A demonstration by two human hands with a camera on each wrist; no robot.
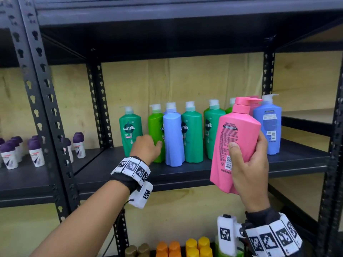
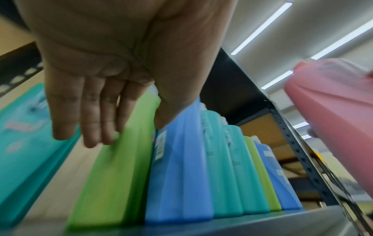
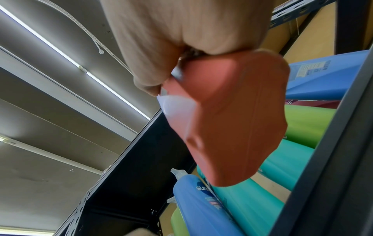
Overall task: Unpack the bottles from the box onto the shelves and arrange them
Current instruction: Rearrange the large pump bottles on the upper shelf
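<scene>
I see bare shelf (image 1: pixel 194 173) strip before bottle row (image 1: pixel 192 134); gap between teal bottle (image 1: pixel 130 127) and lime bottle (image 1: pixel 155 134).

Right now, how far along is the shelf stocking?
Well under way: green and blue bottles already stand on the shelf. In hand: the right hand grips a pink bottle not yet shelved, while the left hand touches a light green bottle. The box is out of view, so the remainder is unknown.
</scene>
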